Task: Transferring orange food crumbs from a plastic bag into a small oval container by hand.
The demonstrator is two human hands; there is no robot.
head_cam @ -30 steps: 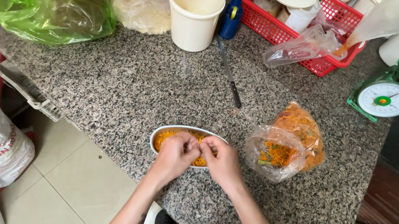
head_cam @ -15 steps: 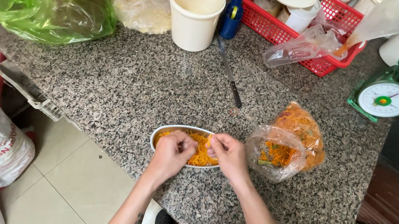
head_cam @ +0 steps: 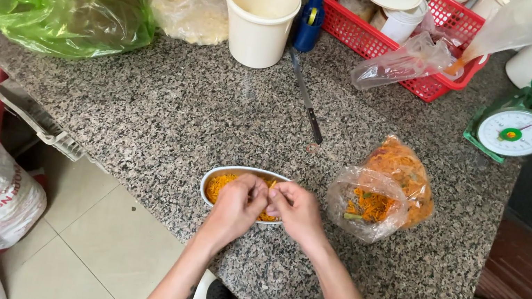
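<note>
On the speckled grey granite counter, near its front edge, sits a small oval metal dish filled with shredded orange food. The left hand and right hand meet over it, fingertips pinched narrowly together on the shreds. Just right lies a clear plastic bag of orange shreds.
</note>
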